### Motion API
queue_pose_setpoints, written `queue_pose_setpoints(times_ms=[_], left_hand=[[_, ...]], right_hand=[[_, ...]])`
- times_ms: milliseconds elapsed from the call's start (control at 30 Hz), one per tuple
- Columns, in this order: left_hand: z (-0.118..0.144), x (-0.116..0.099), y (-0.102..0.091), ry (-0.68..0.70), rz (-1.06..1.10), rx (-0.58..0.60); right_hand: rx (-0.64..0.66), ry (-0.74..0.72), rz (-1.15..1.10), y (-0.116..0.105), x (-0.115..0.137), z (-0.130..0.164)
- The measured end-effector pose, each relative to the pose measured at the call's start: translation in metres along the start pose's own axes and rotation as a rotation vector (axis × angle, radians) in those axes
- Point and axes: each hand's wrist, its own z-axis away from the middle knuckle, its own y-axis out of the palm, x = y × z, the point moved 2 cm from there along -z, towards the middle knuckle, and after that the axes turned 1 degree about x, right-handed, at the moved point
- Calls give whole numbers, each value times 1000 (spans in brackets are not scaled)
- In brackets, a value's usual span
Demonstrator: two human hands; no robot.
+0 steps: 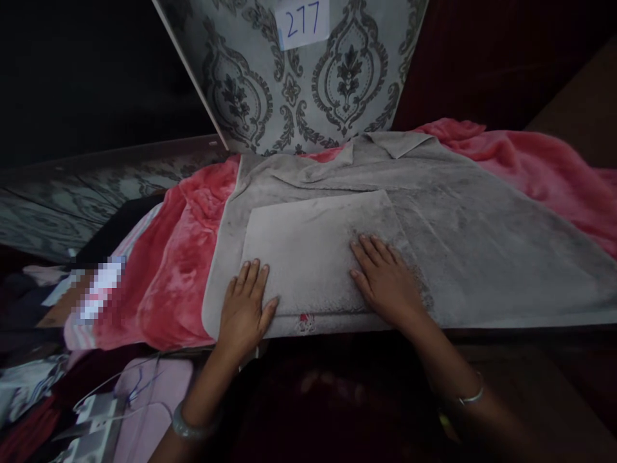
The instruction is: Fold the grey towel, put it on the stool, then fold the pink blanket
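A folded grey cloth point(308, 251), fleecy like a towel, lies flat on a larger spread grey cloth point(486, 257). My left hand point(243, 308) rests palm down at its near left corner, fingers stretched forward and thumb apart. On its right side lies my right hand point(385, 276), also palm down with the fingers spread. Neither hand grips anything. A small red and white embroidered mark point(305, 323) shows at the near edge between the hands. Far back, a corner of the large cloth point(402, 143) is turned over.
Under the grey cloth is a red and pink plush blanket point(178, 257). Behind stands a patterned wall point(294, 90) with a paper marked 277 point(303, 24). A dark screen point(87, 77) is at left. Power strips point(94, 427) with cables sit at lower left beside a pink surface point(149, 411).
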Motion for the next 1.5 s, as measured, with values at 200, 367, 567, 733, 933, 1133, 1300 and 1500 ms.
queue_pose_setpoints(times_ms=[200,367,567,733,933,1133,1300,1500], left_hand=[[20,19,4,17,103,-48],[27,27,-14,-91,332,-18],[11,44,-31,-386,643,-15],[-12,48,-21,-413,639,-11],[-18,41,-12,-470,691,-60],[-23,44,-15,-487,685,39],[-26,45,-15,-456,676,28],[-18,46,-28,-651,1069,-12]], right_hand=[[-45,-30,-4,6,-3,0],[-111,-63,-150,3,-13,1],[-303,129,-371,-16,-61,21],[-294,371,-490,-9,-93,42],[-279,335,-447,0,-86,37],[-261,337,-386,0,-82,28],[-148,391,-379,-5,-84,25],[-150,392,-605,-22,-91,28]])
